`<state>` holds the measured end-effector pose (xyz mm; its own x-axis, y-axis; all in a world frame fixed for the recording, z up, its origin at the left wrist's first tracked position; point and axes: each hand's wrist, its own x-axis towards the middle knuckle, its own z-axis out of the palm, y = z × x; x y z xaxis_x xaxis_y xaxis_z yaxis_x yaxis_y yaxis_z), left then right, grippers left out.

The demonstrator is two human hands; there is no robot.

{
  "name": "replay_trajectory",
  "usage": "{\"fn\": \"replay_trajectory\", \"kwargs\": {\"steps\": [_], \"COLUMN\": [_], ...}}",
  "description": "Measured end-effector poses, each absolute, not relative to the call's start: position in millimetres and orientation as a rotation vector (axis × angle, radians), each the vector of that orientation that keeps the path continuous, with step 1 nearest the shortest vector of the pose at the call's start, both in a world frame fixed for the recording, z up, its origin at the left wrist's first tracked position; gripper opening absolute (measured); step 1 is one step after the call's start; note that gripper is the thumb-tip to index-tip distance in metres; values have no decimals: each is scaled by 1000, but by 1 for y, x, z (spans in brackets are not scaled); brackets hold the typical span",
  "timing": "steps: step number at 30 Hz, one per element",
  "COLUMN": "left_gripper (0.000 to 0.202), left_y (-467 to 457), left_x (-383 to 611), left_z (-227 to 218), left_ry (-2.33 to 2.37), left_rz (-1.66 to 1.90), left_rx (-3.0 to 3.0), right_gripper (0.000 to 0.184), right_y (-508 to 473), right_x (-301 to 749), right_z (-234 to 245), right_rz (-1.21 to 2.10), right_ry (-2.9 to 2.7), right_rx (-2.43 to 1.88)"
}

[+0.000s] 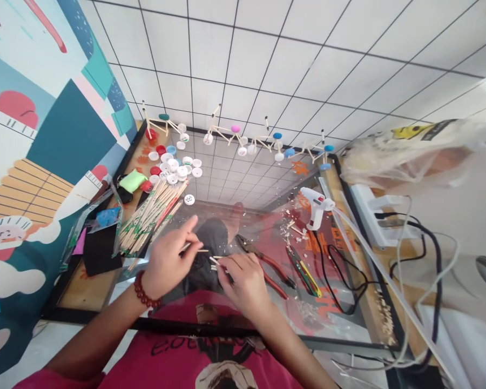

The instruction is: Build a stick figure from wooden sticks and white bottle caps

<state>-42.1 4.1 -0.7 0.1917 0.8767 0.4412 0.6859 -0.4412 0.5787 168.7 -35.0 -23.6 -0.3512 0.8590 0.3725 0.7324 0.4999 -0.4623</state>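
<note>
My left hand (170,253) is closed, thumb and fingers pinching a thin wooden stick whose end (203,250) pokes out to the right. Beside it, my right hand (243,278) is curled over short wooden stick pieces (214,261), one of them between thumb and fingers. The hands are a small gap apart, low over the glass tabletop (210,200). A pair of red-handled pliers (267,265) lies just right of my right hand. Left of my left hand is a pile of long wooden sticks (154,213), near a white bottle cap (189,200).
Several bottle caps (172,165) cluster at the back left. Stick-and-cap figures (229,135) line the rear edge. To the right lie a white glue gun (316,208) with a black cord (350,300), a yellow-green cutter (308,275) and wood scraps (294,229). A power strip (383,216) sits beyond.
</note>
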Motion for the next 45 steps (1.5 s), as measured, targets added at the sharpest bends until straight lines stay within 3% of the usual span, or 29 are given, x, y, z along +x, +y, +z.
{"fn": "replay_trajectory", "kwargs": {"steps": [7,12,16,21,27,31,37,42,45], "left_gripper": [72,67,63,78,79,76,72,67,82], "left_y": [97,113,109,89,55,45,93,154,174], "left_x": [-61,-58,-58,-51,-52,-59,-80,-100,-105], "left_z": [-3,-19,-20,-9,-13,-16,14,28,24], "left_ry": [1711,1743,1753,1616,1616,1734,1839,1647,1629], "left_rz": [594,490,537,830,620,482,787,925,853], "left_rx": [2552,2544,2516,2225,2461,2447,2141,1938,1940], "right_gripper": [12,6,9,11,12,22,26,27,28], "right_y": [-15,-10,-9,-10,-14,-17,-21,-22,-21], "right_x": [184,188,202,209,203,201,193,190,190], "right_z": [-31,-35,-37,-37,-35,-32,-31,-34,-35], "right_rz": [76,68,102,92,115,163,151,151,128], "right_ry": [-2177,-2185,-2022,-1944,-1953,-1951,-1995,-1994,-1986], "right_rx": [-1483,-1507,-1516,-1485,-1417,-1350,-1265,-1248,-1256]}}
